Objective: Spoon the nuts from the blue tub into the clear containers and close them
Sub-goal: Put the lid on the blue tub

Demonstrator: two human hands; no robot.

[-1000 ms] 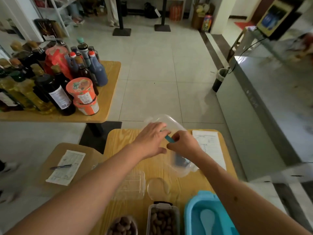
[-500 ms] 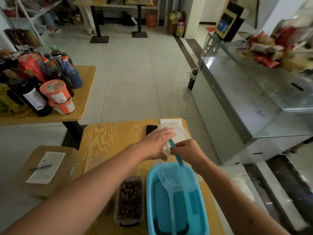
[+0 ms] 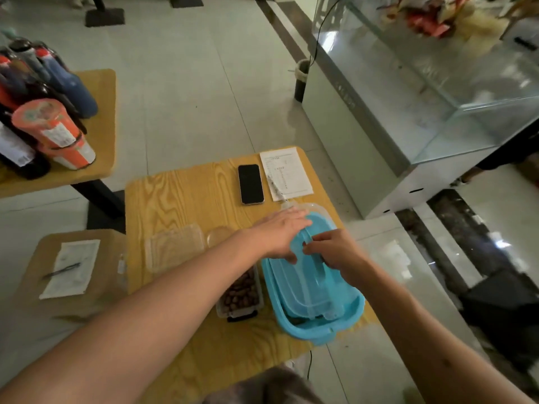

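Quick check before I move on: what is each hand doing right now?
Left hand: open, fingers straight, resting on the clear container held over the blue tub.
Right hand: fingers curled, pinching the scoop handle.

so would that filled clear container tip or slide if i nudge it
The container looks low, flat-based and packed with nuts, so it would probably slide, not tip. Its thin clear plastic may flex if squeezed. It has no lid, so a jolt could spill nuts.

Single head-worn view, looking steeply down, close over wooden table (image 3: pixel 180 196)
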